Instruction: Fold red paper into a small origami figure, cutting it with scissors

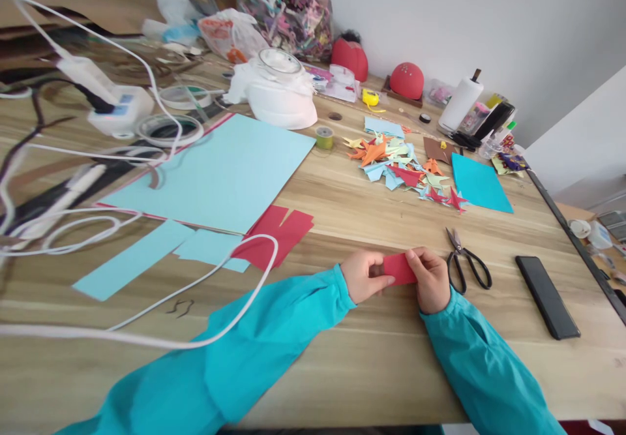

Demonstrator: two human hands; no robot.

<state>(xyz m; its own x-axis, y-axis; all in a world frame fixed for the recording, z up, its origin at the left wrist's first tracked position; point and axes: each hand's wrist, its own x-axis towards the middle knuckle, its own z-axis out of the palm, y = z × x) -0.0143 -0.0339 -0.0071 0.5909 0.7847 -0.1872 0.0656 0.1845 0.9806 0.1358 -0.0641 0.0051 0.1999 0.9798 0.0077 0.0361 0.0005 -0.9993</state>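
A small red piece of paper (398, 269) is held between my two hands over the wooden table. My left hand (364, 274) pinches its left edge between thumb and fingers. The right edge is gripped by my right hand (430, 278), its thumb lying on the paper's front. Just right of that hand lie black-handled scissors (462, 259), blades pointing away. More red paper (281, 234), with slits cut in it, rests to the left beside light blue paper pieces (210, 247). Beyond my hands sits a pile of folded paper shapes (391, 164) in several colours.
Large light blue sheets (220, 167) lie at left, near a power strip (122, 110). A white cable (244, 311) loops over my left sleeve's area. A phone (546, 297) lies at right. A turquoise sheet (482, 182), thread spool (323, 137) and yellow tape measure (370, 98) are farther back.
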